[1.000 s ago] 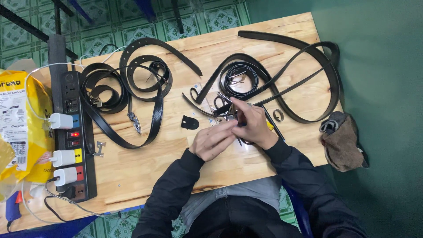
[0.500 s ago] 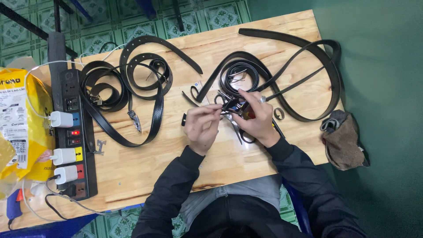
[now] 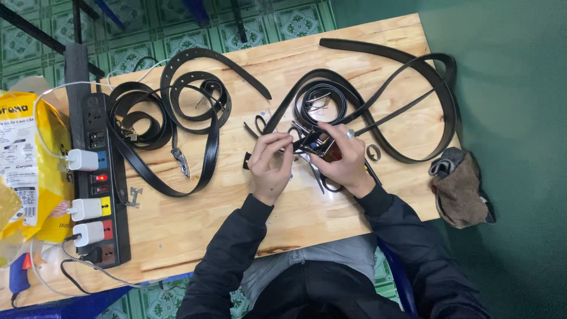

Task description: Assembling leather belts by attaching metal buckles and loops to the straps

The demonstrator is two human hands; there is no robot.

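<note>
- Left hand [image 3: 270,167]: fingers pinching one end of a small dark buckle [image 3: 313,142], held just above the wooden worktop [image 3: 195,218].
- Right hand [image 3: 344,160]: fingers pressed around the buckle's other end (partly hiding it).
- Black belts [image 3: 177,118] lie coiled on both sides.
- A power strip [image 3: 97,195] sits far left.
</note>
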